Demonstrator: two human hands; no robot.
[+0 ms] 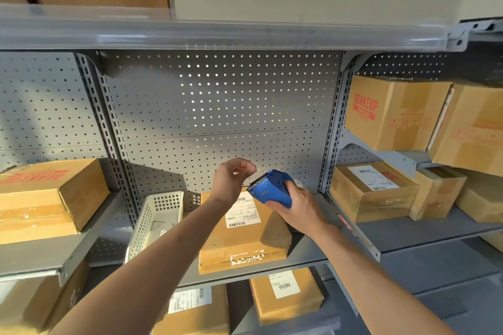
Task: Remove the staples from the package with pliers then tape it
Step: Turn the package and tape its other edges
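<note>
Package [243, 236] lies flat on the grey shelf [304, 255], near centre, white basket [156, 221] just left of it. Above its far end, right hand [295, 208] grips a blue tape dispenser [272, 190], toothed edge pointing left. Left hand [234, 178] hovers beside the blade, fingers loosely curled, holding nothing; likely going for the tape end. No pliers visible. Risks: fingertips catch on the teeth; tape end sticks back to the roll; strip lands crooked on the torn near edge or covers the label [242, 212].
</note>
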